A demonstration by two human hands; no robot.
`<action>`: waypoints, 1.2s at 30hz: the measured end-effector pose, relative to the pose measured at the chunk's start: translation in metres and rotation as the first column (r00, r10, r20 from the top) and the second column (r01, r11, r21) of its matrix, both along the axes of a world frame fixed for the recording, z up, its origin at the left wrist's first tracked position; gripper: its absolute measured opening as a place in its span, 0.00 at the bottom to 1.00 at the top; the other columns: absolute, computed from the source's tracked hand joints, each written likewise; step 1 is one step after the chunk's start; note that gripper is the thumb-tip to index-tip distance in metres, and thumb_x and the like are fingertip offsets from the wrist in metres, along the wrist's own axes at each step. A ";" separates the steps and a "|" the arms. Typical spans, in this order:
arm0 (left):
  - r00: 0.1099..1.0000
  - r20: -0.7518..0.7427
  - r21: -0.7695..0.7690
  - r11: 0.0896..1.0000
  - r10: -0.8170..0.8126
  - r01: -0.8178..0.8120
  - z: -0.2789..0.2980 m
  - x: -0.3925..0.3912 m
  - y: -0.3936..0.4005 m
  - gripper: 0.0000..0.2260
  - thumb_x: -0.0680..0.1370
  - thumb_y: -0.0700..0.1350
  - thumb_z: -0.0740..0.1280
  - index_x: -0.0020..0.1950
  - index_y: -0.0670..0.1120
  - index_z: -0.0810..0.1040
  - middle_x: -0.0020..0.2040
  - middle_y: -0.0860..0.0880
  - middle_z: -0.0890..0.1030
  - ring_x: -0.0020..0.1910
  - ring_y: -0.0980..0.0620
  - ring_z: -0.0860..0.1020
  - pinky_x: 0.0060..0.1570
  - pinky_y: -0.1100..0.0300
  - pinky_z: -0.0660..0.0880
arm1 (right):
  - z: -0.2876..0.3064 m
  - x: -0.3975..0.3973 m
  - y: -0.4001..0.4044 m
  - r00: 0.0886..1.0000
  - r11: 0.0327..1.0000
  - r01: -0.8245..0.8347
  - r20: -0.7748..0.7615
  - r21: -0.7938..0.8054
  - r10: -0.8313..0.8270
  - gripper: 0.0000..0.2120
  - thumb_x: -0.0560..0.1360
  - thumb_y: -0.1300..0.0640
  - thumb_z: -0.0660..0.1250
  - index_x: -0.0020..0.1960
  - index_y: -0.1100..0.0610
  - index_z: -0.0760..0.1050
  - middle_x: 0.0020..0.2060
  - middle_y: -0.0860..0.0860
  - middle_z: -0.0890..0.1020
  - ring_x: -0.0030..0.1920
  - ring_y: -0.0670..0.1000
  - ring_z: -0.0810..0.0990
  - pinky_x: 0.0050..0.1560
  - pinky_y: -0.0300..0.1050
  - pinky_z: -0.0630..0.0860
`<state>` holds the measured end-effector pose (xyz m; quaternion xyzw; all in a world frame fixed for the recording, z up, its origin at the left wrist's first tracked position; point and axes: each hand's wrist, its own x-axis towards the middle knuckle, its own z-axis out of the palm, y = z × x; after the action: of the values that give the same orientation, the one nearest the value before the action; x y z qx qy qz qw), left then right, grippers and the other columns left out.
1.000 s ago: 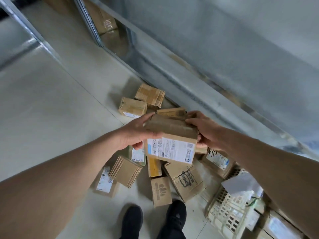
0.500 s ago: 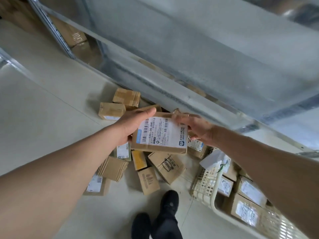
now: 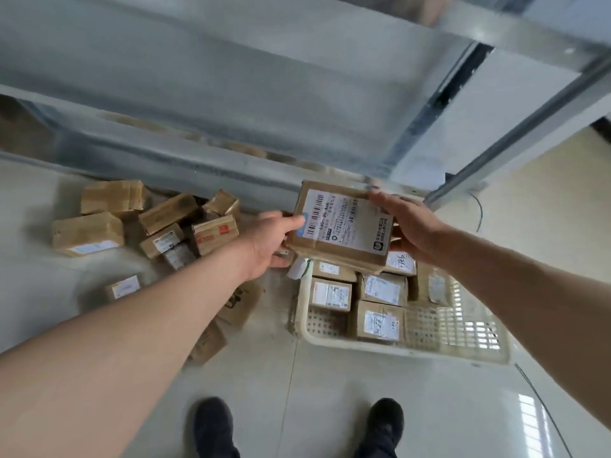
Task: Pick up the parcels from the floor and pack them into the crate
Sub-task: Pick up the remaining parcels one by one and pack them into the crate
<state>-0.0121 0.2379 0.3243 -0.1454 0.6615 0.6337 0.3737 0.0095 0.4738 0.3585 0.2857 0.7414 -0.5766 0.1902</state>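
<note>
Now, held parcel [image 3: 342, 228]: a flat brown cardboard box with a white shipping label facing up, carried in the air above the far edge of the crate.
Left hand [image 3: 269, 241]: it grips the left side of the held parcel, the thumb lies on the label edge and the fingers are curled under the box.
Right hand [image 3: 410, 228]: it holds the right side of the held parcel, the fingers stretch along the far right corner and the palm is against the box side; I cannot see the thumb.
Crate [image 3: 456, 353]: a white plastic basket with a perforated wall, standing on the floor in front of the right shoe.
Parcels in the crate [image 3: 380, 320]: several small brown boxes with white labels up, packed close together in the far and left part of the crate; the near right part shows the bare mesh bottom.
Parcels on the floor [image 3: 87, 233]: a loose pile of brown boxes to the left of the crate, near the base of the metal rack; some lie partly under the left forearm.
Metal rack [image 3: 297, 94]: a grey shelf frame that stands behind the pile and the crate.
Shoes [image 3: 213, 424]: two dark shoes at the near edge of the floor.
</note>
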 end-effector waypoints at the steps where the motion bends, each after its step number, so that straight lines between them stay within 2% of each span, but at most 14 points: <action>1: 1.000 -0.003 -0.016 1.000 -0.007 0.007 -0.003 0.007 0.020 0.11 0.80 0.48 0.65 0.58 0.43 0.76 0.55 0.42 0.83 0.52 0.43 0.80 0.52 0.50 0.74 | -0.008 0.010 0.018 1.000 1.000 0.006 0.011 -0.009 -0.005 0.23 0.78 0.41 0.67 0.63 0.58 0.79 0.50 0.58 0.84 0.56 0.62 0.83 0.58 0.61 0.80; 4: 0.999 -0.014 -0.065 0.997 -0.043 0.042 -0.024 0.027 0.074 0.03 0.80 0.45 0.65 0.52 0.50 0.76 0.56 0.46 0.83 0.50 0.46 0.79 0.54 0.49 0.73 | -0.036 0.039 0.067 1.000 0.999 0.000 0.025 -0.039 0.001 0.20 0.79 0.41 0.66 0.59 0.57 0.79 0.48 0.56 0.85 0.55 0.60 0.83 0.53 0.57 0.80; 8: 0.996 0.023 -0.071 0.993 -0.089 0.090 -0.048 0.057 0.141 0.12 0.78 0.43 0.65 0.61 0.52 0.78 0.56 0.48 0.84 0.51 0.47 0.81 0.50 0.52 0.74 | -0.072 0.076 0.131 0.999 0.999 0.008 0.052 -0.052 -0.005 0.21 0.76 0.38 0.69 0.59 0.52 0.81 0.48 0.55 0.86 0.56 0.62 0.83 0.62 0.67 0.77; 10: 0.994 0.055 -0.087 0.991 -0.099 0.103 -0.060 0.069 0.176 0.22 0.74 0.46 0.67 0.69 0.51 0.74 0.59 0.47 0.83 0.57 0.44 0.81 0.55 0.46 0.76 | -0.088 0.090 0.168 0.998 0.999 0.014 0.056 -0.051 -0.011 0.21 0.75 0.37 0.70 0.60 0.51 0.81 0.50 0.55 0.86 0.55 0.62 0.84 0.60 0.69 0.78; 11: 0.992 0.072 -0.089 0.990 -0.099 0.105 -0.066 0.075 0.195 0.23 0.74 0.45 0.67 0.70 0.51 0.73 0.59 0.47 0.83 0.58 0.43 0.81 0.58 0.43 0.77 | -0.095 0.097 0.187 0.998 0.999 0.019 0.056 -0.050 -0.016 0.20 0.77 0.39 0.69 0.61 0.52 0.81 0.51 0.55 0.86 0.55 0.61 0.84 0.59 0.68 0.79; 13: 0.990 0.087 -0.085 0.990 -0.106 0.114 -0.081 0.084 0.231 0.16 0.78 0.42 0.65 0.66 0.51 0.76 0.56 0.47 0.85 0.57 0.42 0.82 0.61 0.38 0.75 | -0.109 0.109 0.222 0.997 0.997 0.051 0.059 -0.052 -0.048 0.18 0.78 0.43 0.69 0.61 0.54 0.80 0.52 0.56 0.86 0.55 0.60 0.84 0.58 0.64 0.81; 17: 0.981 0.124 -0.096 0.983 -0.146 0.159 -0.117 0.102 0.294 0.10 0.81 0.39 0.62 0.54 0.54 0.77 0.53 0.48 0.84 0.55 0.44 0.81 0.63 0.42 0.73 | -0.143 0.134 0.276 0.988 0.989 0.133 0.092 -0.061 -0.127 0.14 0.80 0.49 0.69 0.58 0.59 0.80 0.52 0.58 0.85 0.55 0.58 0.84 0.59 0.62 0.81; 20: 0.979 0.103 -0.121 0.975 -0.174 0.186 -0.151 0.111 0.325 0.13 0.80 0.38 0.62 0.58 0.54 0.77 0.55 0.47 0.83 0.55 0.43 0.81 0.55 0.49 0.75 | -0.175 0.155 0.301 0.974 0.979 0.200 0.120 -0.038 -0.194 0.14 0.80 0.51 0.68 0.57 0.62 0.79 0.50 0.57 0.85 0.54 0.59 0.84 0.62 0.64 0.79; 22: 0.972 0.101 -0.132 0.965 -0.212 0.225 -0.173 0.116 0.339 0.14 0.79 0.38 0.63 0.59 0.55 0.77 0.56 0.46 0.83 0.54 0.43 0.81 0.52 0.49 0.75 | -0.198 0.167 0.312 0.964 0.971 0.236 0.130 -0.027 -0.230 0.12 0.80 0.52 0.69 0.56 0.61 0.80 0.49 0.56 0.86 0.54 0.59 0.83 0.62 0.65 0.78; 26: 0.961 0.135 -0.157 0.953 -0.241 0.261 -0.215 0.122 0.343 0.15 0.79 0.38 0.63 0.60 0.55 0.77 0.55 0.46 0.84 0.53 0.43 0.82 0.48 0.53 0.76 | -0.244 0.177 0.314 0.960 0.970 0.241 0.144 -0.001 -0.239 0.13 0.79 0.50 0.70 0.54 0.60 0.81 0.50 0.57 0.86 0.55 0.61 0.83 0.62 0.66 0.78; 28: 0.967 0.152 -0.187 0.955 -0.204 0.231 -0.232 0.121 0.328 0.15 0.79 0.37 0.62 0.62 0.51 0.77 0.55 0.46 0.84 0.52 0.45 0.83 0.46 0.54 0.77 | -0.265 0.174 0.295 0.971 0.980 0.199 0.138 -0.001 -0.197 0.18 0.75 0.44 0.72 0.53 0.58 0.82 0.49 0.57 0.86 0.55 0.61 0.84 0.59 0.66 0.80; 31: 0.979 0.132 -0.315 0.930 -0.154 0.188 -0.256 0.106 0.287 0.10 0.78 0.39 0.63 0.55 0.48 0.81 0.52 0.46 0.85 0.50 0.45 0.83 0.52 0.48 0.80 | -0.300 0.156 0.250 0.986 0.995 0.101 0.137 -0.001 -0.100 0.26 0.66 0.33 0.70 0.52 0.53 0.82 0.49 0.51 0.86 0.52 0.55 0.85 0.56 0.60 0.82; 33: 0.986 0.119 -0.429 0.889 -0.118 0.158 -0.277 0.093 0.255 0.09 0.76 0.43 0.65 0.51 0.43 0.82 0.48 0.44 0.85 0.49 0.42 0.83 0.51 0.52 0.78 | -0.328 0.139 0.217 0.991 1.000 0.021 0.132 -0.022 -0.018 0.22 0.69 0.35 0.70 0.51 0.52 0.82 0.48 0.49 0.86 0.51 0.53 0.84 0.54 0.56 0.82; 36: 0.990 0.124 -0.571 0.812 -0.063 0.123 -0.313 0.079 0.217 0.18 0.67 0.51 0.63 0.49 0.41 0.80 0.47 0.42 0.85 0.48 0.40 0.83 0.49 0.53 0.77 | -0.376 0.119 0.173 0.987 0.997 -0.072 0.139 -0.038 0.077 0.17 0.76 0.41 0.70 0.53 0.54 0.82 0.48 0.49 0.85 0.49 0.51 0.82 0.50 0.50 0.79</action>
<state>0.0672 0.4551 0.0113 -0.2506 0.8092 0.3765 0.3751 0.1281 0.6464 -0.0173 0.2945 0.7267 -0.5597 0.2682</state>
